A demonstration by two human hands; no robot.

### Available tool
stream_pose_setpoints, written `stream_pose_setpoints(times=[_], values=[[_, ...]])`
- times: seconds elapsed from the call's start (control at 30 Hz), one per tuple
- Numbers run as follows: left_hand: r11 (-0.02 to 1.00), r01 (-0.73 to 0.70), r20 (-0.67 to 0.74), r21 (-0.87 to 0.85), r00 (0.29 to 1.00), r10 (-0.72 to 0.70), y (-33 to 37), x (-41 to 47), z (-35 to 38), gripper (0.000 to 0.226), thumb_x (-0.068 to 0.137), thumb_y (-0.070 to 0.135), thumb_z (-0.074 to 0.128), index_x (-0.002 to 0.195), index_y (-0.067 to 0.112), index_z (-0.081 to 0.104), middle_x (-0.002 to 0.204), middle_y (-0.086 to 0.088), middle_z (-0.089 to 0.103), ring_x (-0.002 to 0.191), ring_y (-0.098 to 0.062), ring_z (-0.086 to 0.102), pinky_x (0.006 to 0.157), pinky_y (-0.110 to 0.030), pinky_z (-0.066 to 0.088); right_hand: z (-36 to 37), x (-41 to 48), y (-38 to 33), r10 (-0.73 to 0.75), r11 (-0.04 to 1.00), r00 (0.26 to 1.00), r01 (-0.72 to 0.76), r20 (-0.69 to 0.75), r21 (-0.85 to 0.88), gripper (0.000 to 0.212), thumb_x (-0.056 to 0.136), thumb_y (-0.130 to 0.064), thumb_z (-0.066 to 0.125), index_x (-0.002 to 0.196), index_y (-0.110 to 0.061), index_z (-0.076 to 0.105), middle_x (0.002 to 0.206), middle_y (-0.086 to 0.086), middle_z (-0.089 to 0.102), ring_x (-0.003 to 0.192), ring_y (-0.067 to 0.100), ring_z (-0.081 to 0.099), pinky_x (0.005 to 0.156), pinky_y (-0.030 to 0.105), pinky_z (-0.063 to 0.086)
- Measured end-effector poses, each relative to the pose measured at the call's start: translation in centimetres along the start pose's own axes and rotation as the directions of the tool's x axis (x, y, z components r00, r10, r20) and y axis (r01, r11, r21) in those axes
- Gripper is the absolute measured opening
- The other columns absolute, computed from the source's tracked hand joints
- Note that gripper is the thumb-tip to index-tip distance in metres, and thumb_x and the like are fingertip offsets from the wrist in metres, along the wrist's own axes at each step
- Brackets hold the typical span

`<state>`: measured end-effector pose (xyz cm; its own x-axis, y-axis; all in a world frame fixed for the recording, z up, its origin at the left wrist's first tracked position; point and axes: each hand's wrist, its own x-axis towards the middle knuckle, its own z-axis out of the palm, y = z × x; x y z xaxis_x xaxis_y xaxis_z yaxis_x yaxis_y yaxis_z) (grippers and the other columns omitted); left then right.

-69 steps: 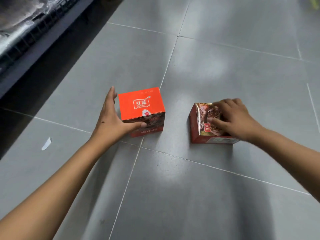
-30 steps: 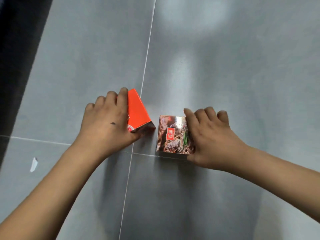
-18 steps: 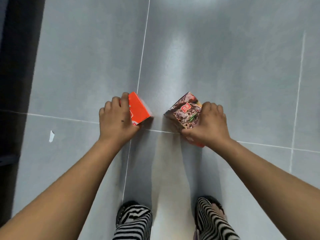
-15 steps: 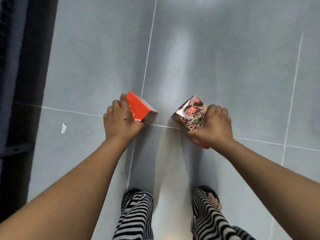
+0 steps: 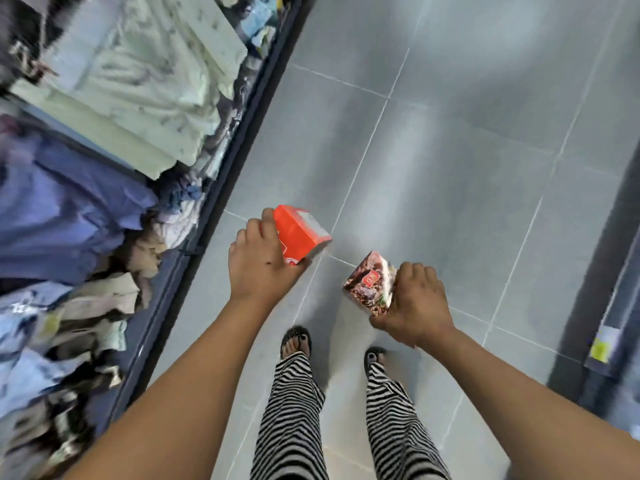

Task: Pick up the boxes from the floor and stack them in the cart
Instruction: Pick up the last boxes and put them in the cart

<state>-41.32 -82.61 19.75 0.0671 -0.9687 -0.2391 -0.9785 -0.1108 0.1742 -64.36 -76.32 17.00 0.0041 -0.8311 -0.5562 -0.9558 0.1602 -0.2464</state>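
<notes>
Both boxes are off the floor and in hand. The orange box (image 5: 300, 233) sits in the left hand (image 5: 258, 263), fingers curled over its near edge and the box tilted so a white-labelled end face points away from the person. The printed box (image 5: 370, 284) — its visible face covered in a dark food photograph with a small red logo — is clamped in the right hand (image 5: 417, 303), also tipped at an angle. The two boxes are near each other but apart, held above the grey floor (image 5: 450, 150) in front of the person's feet.

So the pick-up looks done for this pair; the stacking is what remains. No cart shows in this view, so how far the boxes have to travel cannot be told, nor whether more boxes wait elsewhere on the floor.

Both boxes look like light, glossy printed cardboard with crisp corners — rigid enough for a one-handed grip and flat-faced enough to stack. The floor is smooth, slightly reflective large tile with pale grout lines. To the left, a dark-edged display bin (image 5: 221, 161) holds folded and crumpled fabric (image 5: 131, 81) in pale green, blue and beige, blurred in the picture. The person wears black-and-white striped trousers (image 5: 287, 417) and open sandals.
</notes>
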Motion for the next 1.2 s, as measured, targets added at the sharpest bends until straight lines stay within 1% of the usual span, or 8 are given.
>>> stream_pose_setpoints(times=[0.1, 0.23, 0.4, 0.53, 0.7, 0.9, 1.1, 1.2], values=[[0.988, 0.151, 0.008, -0.027, 0.989, -0.15, 0.0, -3.1, -4.4, 0.107, 0.062, 0.068, 0.073, 0.139, 0.006, 0.033, 0.117, -0.017, 0.053, 0.104, -0.039, 0.053, 0.086, -0.047, 0.044, -3.8, -3.1, -1.7, 0.012, 0.999, 1.0, -0.012, -0.007, 0.03, 0.077, 0.056, -0.055, 0.073, 0.11, -0.009, 0.044, 0.11, 0.009, 0.05, 0.108, 0.029, 0.044, 0.089, 0.037, 0.038], [0.925, 0.369, 0.078, -0.094, 0.929, -0.362, -0.7, -8.5, -9.6, 0.107, 0.066, 0.052, 0.077, 0.146, 0.004, 0.024, 0.132, -0.019, 0.045, 0.122, -0.038, 0.045, 0.097, -0.045, 0.04, -8.5, -6.8, -4.4, -0.187, 0.978, 0.982, 0.184, -0.03, -0.098, 0.079, 0.054, -0.057, 0.069, 0.109, -0.005, 0.046, 0.11, 0.013, 0.052, 0.108, 0.034, 0.047, 0.087, 0.04, 0.041], [0.872, 0.474, 0.102, -0.119, 0.88, -0.464, -2.8, -16.1, -14.4, 0.102, 0.067, 0.055, 0.076, 0.143, 0.008, 0.026, 0.135, -0.016, 0.044, 0.123, -0.037, 0.045, 0.097, -0.042, 0.04, -14.4, -11.3, -8.7, -0.28, 0.941, 0.959, 0.266, -0.041, -0.208, 0.083, 0.058, -0.063, 0.072, 0.113, -0.009, 0.042, 0.115, 0.011, 0.05, 0.111, 0.03, 0.044, 0.091, 0.038, 0.042], [0.862, 0.483, 0.141, -0.152, 0.874, -0.465, -6.2, -22.3, -17.9, 0.108, 0.064, 0.058, 0.077, 0.146, 0.012, 0.023, 0.138, -0.013, 0.044, 0.125, -0.034, 0.046, 0.098, -0.04, 0.041, -16.8, -15.5, -12.8, -0.388, 0.889, 0.921, 0.366, -0.028, -0.274, 0.085, 0.054, -0.063, 0.074, 0.113, -0.011, 0.042, 0.116, 0.009, 0.05, 0.111, 0.029, 0.044, 0.091, 0.038, 0.043], [0.799, 0.574, 0.126, -0.178, 0.819, -0.56, -11.2, -30.9, -22.2, 0.1, 0.062, 0.058, 0.076, 0.139, 0.014, 0.031, 0.128, -0.01, 0.05, 0.119, -0.031, 0.052, 0.093, -0.038, 0.046, -18.4, -21.0, -20.8, -0.563, 0.733, 0.82, 0.554, 0.104, -0.394, 0.09, 0.054, -0.062, 0.076, 0.12, -0.012, 0.041, 0.121, 0.009, 0.048, 0.117, 0.027, 0.043, 0.096, 0.036, 0.042], [0.541, 0.742, 0.073, -0.395, 0.613, -0.787, -19.0, -43.2, -24.9, 0.098, 0.065, 0.059, 0.076, 0.138, 0.009, 0.032, 0.129, -0.013, 0.052, 0.119, -0.031, 0.052, 0.094, -0.036, 0.043, -14.1, -29.7, -31.4, -0.722, 0.465, 0.653, 0.704, 0.23, -0.537, 0.094, 0.055, -0.07, 0.072, 0.122, -0.012, 0.043, 0.124, 0.009, 0.049, 0.119, 0.028, 0.043, 0.102, 0.036, 0.039], [0.454, 0.8, 0.015, -0.393, 0.499, -0.866, -28.3, -57.7, -26.8, 0.103, 0.064, 0.058, 0.077, 0.141, 0.008, 0.03, 0.129, -0.013, 0.052, 0.117, -0.031, 0.053, 0.091, -0.037, 0.048, -7.3, -40.5, -41.2, -0.799, 0.258, 0.505, 0.778, 0.327, -0.573, 0.101, 0.052, -0.077, 0.068, 0.125, -0.011, 0.044, 0.125, 0.01, 0.049, 0.118, 0.028, 0.044, 0.1, 0.036, 0.041], [0.407, 0.834, -0.017, -0.373, 0.433, -0.901, -32.3, -65.9, -27.6, 0.091, 0.064, 0.058, 0.075, 0.131, 0.008, 0.04, 0.124, -0.012, 0.053, 0.114, -0.03, 0.054, 0.09, -0.037, 0.047, -3.1, -45.7, -45.2, -0.806, 0.157, 0.441, 0.803, 0.396, -0.575, 0.107, 0.047, -0.081, 0.063, 0.125, -0.011, 0.045, 0.126, 0.01, 0.051, 0.12, 0.028, 0.046, 0.102, 0.036, 0.042]])
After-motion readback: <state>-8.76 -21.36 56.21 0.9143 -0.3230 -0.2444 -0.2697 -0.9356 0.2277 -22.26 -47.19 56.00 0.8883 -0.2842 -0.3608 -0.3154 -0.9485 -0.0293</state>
